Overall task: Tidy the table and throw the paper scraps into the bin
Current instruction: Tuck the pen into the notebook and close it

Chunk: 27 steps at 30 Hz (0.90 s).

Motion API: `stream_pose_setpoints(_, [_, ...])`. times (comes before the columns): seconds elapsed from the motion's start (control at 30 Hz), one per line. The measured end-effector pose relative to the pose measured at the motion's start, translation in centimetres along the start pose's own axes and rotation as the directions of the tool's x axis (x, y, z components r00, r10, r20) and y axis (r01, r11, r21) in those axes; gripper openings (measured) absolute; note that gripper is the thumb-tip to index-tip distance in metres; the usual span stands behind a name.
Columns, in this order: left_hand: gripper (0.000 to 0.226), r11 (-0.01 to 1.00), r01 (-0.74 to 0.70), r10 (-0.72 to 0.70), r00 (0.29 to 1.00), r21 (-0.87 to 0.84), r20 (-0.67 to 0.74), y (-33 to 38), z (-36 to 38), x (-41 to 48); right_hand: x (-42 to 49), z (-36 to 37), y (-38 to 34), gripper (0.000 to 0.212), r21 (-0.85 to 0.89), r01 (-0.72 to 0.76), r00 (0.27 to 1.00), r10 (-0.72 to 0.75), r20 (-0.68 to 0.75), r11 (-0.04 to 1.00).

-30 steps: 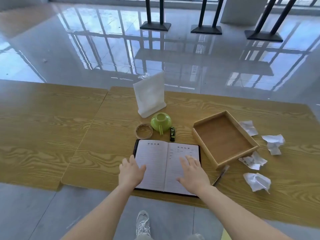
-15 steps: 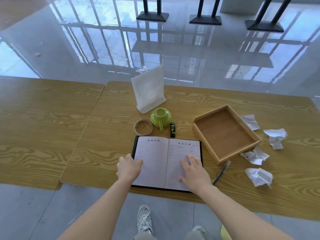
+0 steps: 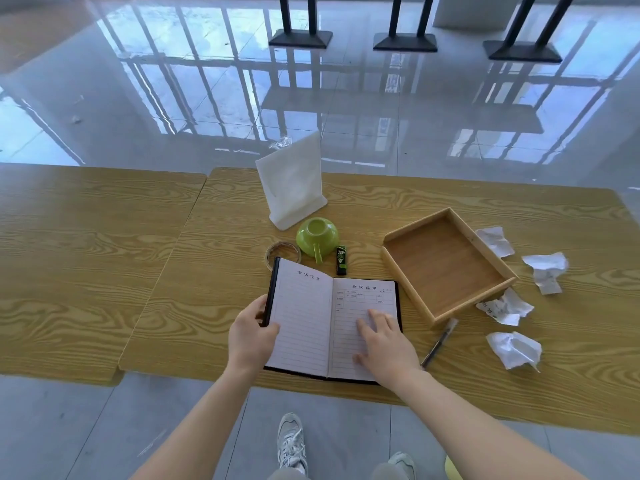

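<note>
An open black-covered notebook (image 3: 311, 317) lies near the front edge of the wooden table (image 3: 450, 202). My left hand (image 3: 251, 336) grips its left cover and lifts that side off the table. My right hand (image 3: 386, 344) lies flat on the right page. Several crumpled paper scraps sit to the right: one at the far side (image 3: 495, 240), one beside it (image 3: 547, 271), one against the tray corner (image 3: 505, 308), one nearest (image 3: 514, 349). No bin is in view.
An empty wooden tray (image 3: 446, 265) stands right of the notebook, a pen (image 3: 440, 342) by its near corner. Behind the notebook are a green cup (image 3: 317, 233), a tape roll (image 3: 282, 252), a small dark lighter (image 3: 341, 259) and a white stand (image 3: 292, 181). A second table (image 3: 86, 254) adjoins on the left.
My left hand has curled round the notebook's left cover and raised that half; earlier it rested flat at the page edge. My right hand has stayed on the right page.
</note>
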<state>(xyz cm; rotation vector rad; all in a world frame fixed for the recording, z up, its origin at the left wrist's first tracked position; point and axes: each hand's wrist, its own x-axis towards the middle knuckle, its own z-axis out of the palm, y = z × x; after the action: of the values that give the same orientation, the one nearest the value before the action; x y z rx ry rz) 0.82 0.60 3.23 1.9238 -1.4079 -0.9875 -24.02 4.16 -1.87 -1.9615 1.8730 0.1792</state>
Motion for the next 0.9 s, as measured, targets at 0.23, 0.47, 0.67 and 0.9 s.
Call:
stream_pose_setpoints(0.23, [0.081,0.971,-0.226,0.216,0.97,0.077,0.115,2.4,1.9,-3.4,-0.4,0.0,1.3,0.056,-0.068,0.183,0.981,-0.186,-0.049,0.981])
stream_pose_setpoints(0.47, [0.076,0.934,-0.343,0.331,0.937,0.105,0.115,4.7,4.9,-5.5,0.5,-5.4,1.4,0.049,0.629,-0.04,0.994,0.094,-0.053,0.777])
stream_pose_setpoints(0.67, [0.07,0.865,-0.466,0.437,0.882,0.188,0.175,6.1,7.3,-7.8,1.2,-10.1,-0.9,0.042,0.902,0.093,0.987,0.08,-0.139,0.421])
stream_pose_setpoints(0.9, [0.063,0.614,-0.718,0.672,0.693,0.327,0.26,6.0,8.3,-8.9,1.4,-10.7,0.0,0.05,0.622,0.109,0.961,0.077,-0.265,0.775])
